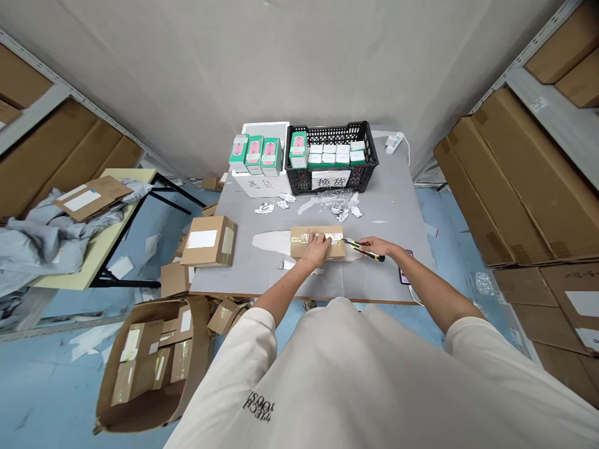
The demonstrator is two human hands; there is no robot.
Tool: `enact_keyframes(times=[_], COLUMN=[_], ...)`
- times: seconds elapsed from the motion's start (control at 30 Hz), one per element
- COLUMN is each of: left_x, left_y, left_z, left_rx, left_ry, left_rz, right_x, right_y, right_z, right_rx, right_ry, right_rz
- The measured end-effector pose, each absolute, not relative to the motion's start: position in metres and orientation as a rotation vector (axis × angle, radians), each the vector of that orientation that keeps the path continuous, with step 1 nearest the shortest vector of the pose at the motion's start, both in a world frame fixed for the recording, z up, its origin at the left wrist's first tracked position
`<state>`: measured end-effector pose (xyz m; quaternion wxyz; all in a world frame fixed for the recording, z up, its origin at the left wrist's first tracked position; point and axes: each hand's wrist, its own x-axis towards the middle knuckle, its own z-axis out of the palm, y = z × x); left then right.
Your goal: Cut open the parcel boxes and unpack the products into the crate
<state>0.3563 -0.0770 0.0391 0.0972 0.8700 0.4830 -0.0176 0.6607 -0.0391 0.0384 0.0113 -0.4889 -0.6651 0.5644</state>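
A small brown cardboard box (302,249), with clear tape along its top, lies on the grey table in front of me. My left hand (317,249) rests on top of this box, its fingers apart and touching the tape. At the box's right end, my right hand (374,244) is closed around a yellow and black utility knife (378,256). The knife's tip points left and meets the right edge of the box; whether it cuts into the tape is too small to tell. White paper scraps (289,264) lie at the box's near side.
Behind stand a black crate (369,178) and a white bin (262,186), both holding green-and-white boxes. Crumpled paper (344,214) lies before the crate. Another carton (223,240) sits at left, a phone (405,274) at right. An open carton (105,380) of boxes stands on the floor.
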Motion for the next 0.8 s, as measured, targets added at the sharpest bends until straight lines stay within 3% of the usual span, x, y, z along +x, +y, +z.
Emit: enact_keyframes(times=[0.4, 0.6, 0.8], left_x=[0.355, 0.355, 0.361], left_y=[-0.078, -0.073, -0.062], left_z=[0.043, 0.048, 0.05], left_rx=[2.533, 2.43, 2.315], left_ry=[1.453, 1.433, 1.653], left_rz=[-0.031, 0.027, 0.211], right_x=[0.659, 0.676, 0.676], right_y=[-0.065, -0.073, -0.07], right_z=[0.048, 0.049, 0.049], right_rx=[-1.442, -1.675, -1.648], right_ry=[-2.052, -1.617, -1.798], right_rz=[1.868, 1.709, 1.535])
